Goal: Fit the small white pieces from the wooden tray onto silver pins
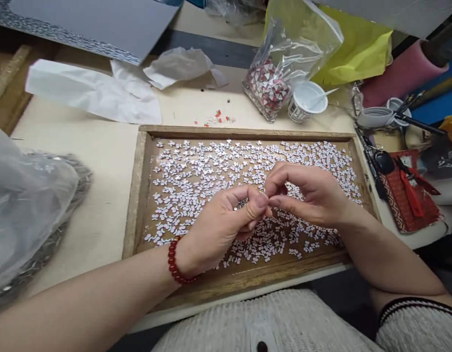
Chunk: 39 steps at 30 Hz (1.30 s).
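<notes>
From afar, I count one wooden tray point(135, 195), its small white pieces point(182, 208) too many to number. Above it are one left hand point(229, 215), one right hand point(308, 193) and one red beaded bracelet point(171, 259). Just beyond it I find one white cup point(301, 105) and at least two white papers point(101, 93). Right of it are one pink roll point(402, 73) and one red pouch point(404, 203).

2 hands point(229, 222) meeting at fingertips, wrists angled inward.
</notes>
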{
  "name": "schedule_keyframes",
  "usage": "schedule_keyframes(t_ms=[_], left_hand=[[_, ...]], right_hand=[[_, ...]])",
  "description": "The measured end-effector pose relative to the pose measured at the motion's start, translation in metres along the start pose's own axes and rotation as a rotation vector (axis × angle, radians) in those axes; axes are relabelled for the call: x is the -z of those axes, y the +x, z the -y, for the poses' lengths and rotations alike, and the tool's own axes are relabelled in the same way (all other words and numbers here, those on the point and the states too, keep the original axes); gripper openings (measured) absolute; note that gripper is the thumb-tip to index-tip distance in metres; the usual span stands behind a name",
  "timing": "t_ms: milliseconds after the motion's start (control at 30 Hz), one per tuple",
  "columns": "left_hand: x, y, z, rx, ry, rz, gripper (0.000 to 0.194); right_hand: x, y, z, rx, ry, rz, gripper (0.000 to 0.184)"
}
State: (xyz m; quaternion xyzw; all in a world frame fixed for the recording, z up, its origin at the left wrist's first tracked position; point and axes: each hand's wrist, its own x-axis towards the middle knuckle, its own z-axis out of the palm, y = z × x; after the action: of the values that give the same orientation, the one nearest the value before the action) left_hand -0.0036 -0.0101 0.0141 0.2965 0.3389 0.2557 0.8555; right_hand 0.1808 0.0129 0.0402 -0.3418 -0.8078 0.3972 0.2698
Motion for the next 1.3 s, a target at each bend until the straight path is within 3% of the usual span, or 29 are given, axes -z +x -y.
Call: schedule_keyframes(t_ms=[100, 167, 300, 433, 733, 933, 1067, 1167, 1233, 1300], left_hand=[[0.000, 0.000, 0.000, 0.000, -0.031, 0.017, 0.032], [0.000, 0.000, -0.001, -0.004, -0.092, 0.017, 0.032], [-0.001, 0.000, -0.004, 0.036, -0.154, -0.032, 0.029], [-0.001, 0.000, -0.005, 0.044, -0.136, -0.048, 0.022], [-0.004, -0.001, -0.006, 0.039, -0.084, -0.042, 0.010], [-0.002, -0.001, -0.006, 0.059, -0.064, -0.029, 0.023], [0.001, 0.000, -0.004, 0.052, -0.037, -0.033, 0.026], [0.001, 0.000, -0.002, 0.046, -0.011, -0.045, 0.026], [0.001, 0.000, -0.002, 0.044, 0.002, -0.051, 0.027], [0.001, 0.000, -0.002, 0.044, 0.009, -0.053, 0.027]], right_hand=[[0.002, 0.000, 0.004, 0.054, -0.019, -0.020, 0.002], [0.009, -0.001, 0.007, 0.041, -0.022, -0.110, 0.002], [0.030, -0.009, 0.006, -0.022, -0.018, -0.512, 0.004], [0.046, -0.014, -0.005, 0.058, -0.046, -0.822, 0.006], [0.087, -0.020, -0.003, 0.170, 0.267, -1.172, 0.006], [0.116, -0.035, -0.001, 0.122, 0.569, -1.347, 0.031], [0.132, -0.051, -0.001, 0.140, 0.915, -1.377, 0.030], [0.146, -0.069, -0.006, 0.255, 1.384, -1.392, 0.021], [0.155, -0.082, -0.012, 0.497, 1.811, -1.407, 0.016], [0.161, -0.094, -0.019, 0.806, 2.267, -1.331, 0.028]])
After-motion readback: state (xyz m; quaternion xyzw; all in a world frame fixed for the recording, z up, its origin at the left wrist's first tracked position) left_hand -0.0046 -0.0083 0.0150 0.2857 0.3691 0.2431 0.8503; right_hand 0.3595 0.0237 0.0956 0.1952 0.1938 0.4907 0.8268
